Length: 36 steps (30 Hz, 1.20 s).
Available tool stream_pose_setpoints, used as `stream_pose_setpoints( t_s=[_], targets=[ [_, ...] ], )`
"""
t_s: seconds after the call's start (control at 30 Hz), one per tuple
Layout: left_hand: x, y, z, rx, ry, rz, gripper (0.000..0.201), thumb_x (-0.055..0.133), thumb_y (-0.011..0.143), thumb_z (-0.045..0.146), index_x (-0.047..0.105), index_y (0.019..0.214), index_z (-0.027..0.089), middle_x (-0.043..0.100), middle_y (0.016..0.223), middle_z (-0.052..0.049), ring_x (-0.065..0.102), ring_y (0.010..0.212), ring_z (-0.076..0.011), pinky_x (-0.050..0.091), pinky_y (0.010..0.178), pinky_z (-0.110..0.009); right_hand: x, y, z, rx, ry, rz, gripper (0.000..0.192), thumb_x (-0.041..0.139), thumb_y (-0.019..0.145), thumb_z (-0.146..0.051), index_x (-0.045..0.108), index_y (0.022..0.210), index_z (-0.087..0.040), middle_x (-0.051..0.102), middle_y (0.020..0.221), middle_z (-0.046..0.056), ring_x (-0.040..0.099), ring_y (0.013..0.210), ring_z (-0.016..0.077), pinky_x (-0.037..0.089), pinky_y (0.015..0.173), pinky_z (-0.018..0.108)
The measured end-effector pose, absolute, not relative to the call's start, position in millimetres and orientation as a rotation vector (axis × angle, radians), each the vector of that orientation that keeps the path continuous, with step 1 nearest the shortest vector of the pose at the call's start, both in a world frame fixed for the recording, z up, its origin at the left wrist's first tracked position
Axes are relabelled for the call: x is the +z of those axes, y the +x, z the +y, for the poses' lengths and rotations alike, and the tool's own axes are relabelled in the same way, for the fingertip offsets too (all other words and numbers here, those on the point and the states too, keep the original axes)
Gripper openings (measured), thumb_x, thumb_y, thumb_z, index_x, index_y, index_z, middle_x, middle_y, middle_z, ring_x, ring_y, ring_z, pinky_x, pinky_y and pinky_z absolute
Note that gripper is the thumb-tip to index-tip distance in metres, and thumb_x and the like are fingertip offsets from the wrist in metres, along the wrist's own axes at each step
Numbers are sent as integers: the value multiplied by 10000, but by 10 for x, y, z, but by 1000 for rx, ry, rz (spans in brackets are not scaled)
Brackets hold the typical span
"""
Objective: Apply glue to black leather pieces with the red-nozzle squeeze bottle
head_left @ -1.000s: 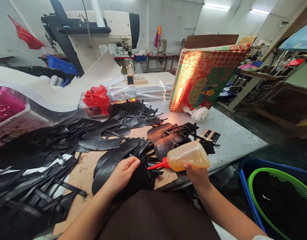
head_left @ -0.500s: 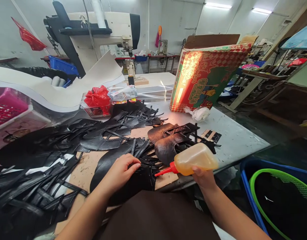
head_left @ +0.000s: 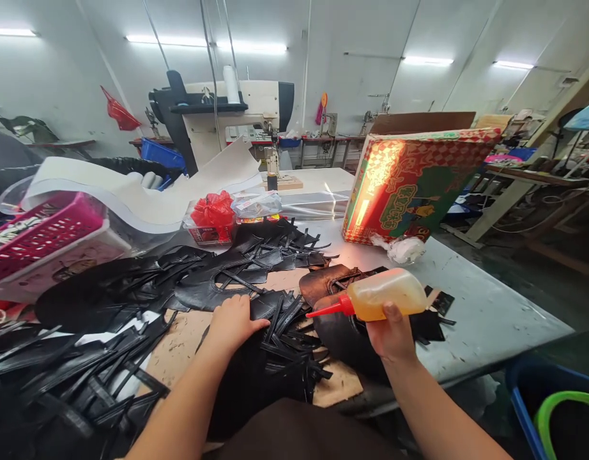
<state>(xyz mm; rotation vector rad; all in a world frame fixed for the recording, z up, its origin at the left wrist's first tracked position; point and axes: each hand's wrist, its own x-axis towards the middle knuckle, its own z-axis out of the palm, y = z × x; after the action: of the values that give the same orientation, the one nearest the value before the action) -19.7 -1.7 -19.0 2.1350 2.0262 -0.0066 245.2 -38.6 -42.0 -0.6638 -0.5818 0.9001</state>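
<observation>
My right hand [head_left: 391, 332] is wrapped round a squeeze bottle [head_left: 388, 294] of amber liquid, tilted on its side. Its thin red nozzle [head_left: 330, 308] points left, above the black leather shoe pieces [head_left: 294, 345] with narrow straps. My left hand [head_left: 234, 322] lies over the far left part of that pile, thumb spread from the fingers; the fingertips are partly out of sight. Just right of the nozzle, beneath the bottle, sit shoe uppers, one with a brownish sheen [head_left: 321, 284].
More black leather pieces [head_left: 78, 383] spread across the left. Behind stand a sewing machine [head_left: 232, 115], a red bag in a clear box [head_left: 213, 214] and a red-green carton [head_left: 414, 185]. A pink basket [head_left: 50, 236] is at left; a blue tub [head_left: 524, 390] stands beyond the table's right edge.
My left hand has moved forward over the leather pile, and its thumb has spread from the fingers. The bottle stays in my right hand, nozzle still leftward. The view has tilted up.
</observation>
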Motion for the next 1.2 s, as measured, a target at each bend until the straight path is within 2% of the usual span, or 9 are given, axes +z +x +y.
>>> stream_pose_setpoints(
  t_s=[0.17, 0.3, 0.4, 0.53, 0.77, 0.87, 0.93, 1.07, 1.2],
  targets=[
    [-288, -283, 26, 199, 1950, 1968, 501, 726, 560, 417, 590, 952, 136, 616, 1054, -168, 549, 1021, -349, 408, 850, -406, -354, 2309, -273, 1054, -633, -622, 475, 833, 549, -382, 640, 967, -264, 671, 790, -8, 650, 697, 176, 498, 476, 210],
    [-348, -341, 39, 466, 1770, 1900, 389, 708, 554, 353, 545, 865, 186, 607, 1025, -123, 543, 1012, -322, 404, 837, -382, -305, 2222, -197, 1092, -614, -651, 485, 838, 550, -392, 641, 974, -266, 680, 814, -5, 653, 769, 185, 530, 566, 233],
    [-345, -396, 41, 671, 1592, 1755, 279, 586, 667, 447, 521, 809, 215, 636, 901, -67, 578, 932, -272, 426, 784, -353, -279, 2165, -160, 1110, -600, -634, 481, 845, 533, -393, 644, 950, -264, 682, 826, -5, 653, 770, 187, 535, 585, 241],
    [-276, -455, 18, 847, 1372, 1507, 359, 510, 692, 569, 481, 727, 213, 593, 688, 8, 586, 707, -186, 443, 645, -291, -241, 2098, -132, 1139, -581, -607, 469, 841, 528, -409, 643, 927, -266, 680, 806, -9, 653, 700, 184, 493, 472, 214],
    [-112, -444, -65, 814, 1184, 1228, 368, 676, 591, 478, 567, 756, 167, 637, 701, -27, 585, 643, -170, 458, 654, -306, -147, 2028, -102, 1134, -582, -609, 569, 867, 472, -414, 643, 969, -252, 691, 804, -2, 658, 728, 190, 543, 609, 260],
    [-115, -387, -49, 787, 1215, 1229, 300, 704, 578, 414, 608, 718, 167, 632, 663, -9, 569, 634, -171, 442, 652, -303, -75, 1982, -112, 1290, -545, -564, 611, 856, 491, -460, 629, 1025, -267, 693, 820, -2, 657, 779, 210, 556, 642, 308],
    [-142, -338, -26, 787, 1268, 1248, 248, 717, 566, 359, 644, 709, 170, 653, 701, -7, 577, 705, -191, 433, 715, -311, -30, 1913, -127, 1453, -491, -499, 549, 831, 535, -493, 635, 997, -271, 695, 850, 1, 655, 800, 220, 559, 687, 366],
    [-176, -307, -11, 784, 1346, 1273, 195, 702, 590, 331, 667, 710, 181, 672, 735, -7, 582, 778, -223, 422, 769, -331, -42, 1701, -167, 1767, -397, -388, 445, 799, 576, -534, 657, 885, -248, 696, 818, -13, 632, 639, 182, 484, 838, 546],
    [-140, -416, -52, 831, 1271, 1217, 298, 690, 628, 388, 657, 826, 168, 684, 806, -30, 599, 782, -210, 435, 746, -317, -166, 1557, -201, 1741, -504, -325, 435, 804, 566, -533, 655, 867, -256, 696, 827, -10, 624, 695, 183, 446, 860, 563]
  ],
)
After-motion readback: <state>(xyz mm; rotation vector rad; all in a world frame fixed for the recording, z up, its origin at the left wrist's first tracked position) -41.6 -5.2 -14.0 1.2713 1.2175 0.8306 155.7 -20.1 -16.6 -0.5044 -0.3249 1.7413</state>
